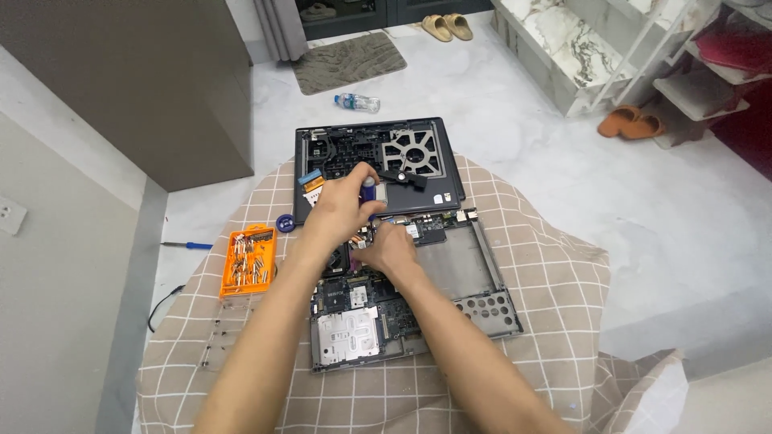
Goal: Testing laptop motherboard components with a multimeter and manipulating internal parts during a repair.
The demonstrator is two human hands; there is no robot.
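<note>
A bright room with a pale marble floor (563, 161)

A grey cabinet (145, 80) stands at the upper left beside a white wall with a socket (10, 215). A grey mat (347, 60) lies before a dark doorway, tan slippers (447, 26) near it; marble-look steps (563, 40) and a white shoe rack (691, 72) fill the upper right.

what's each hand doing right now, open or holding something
Left hand: fingers closed around a blue-handled screwdriver, held upright over the opened laptop.
Right hand: resting on the laptop's circuit board; whether its fingers grip anything cannot be told.
</note>
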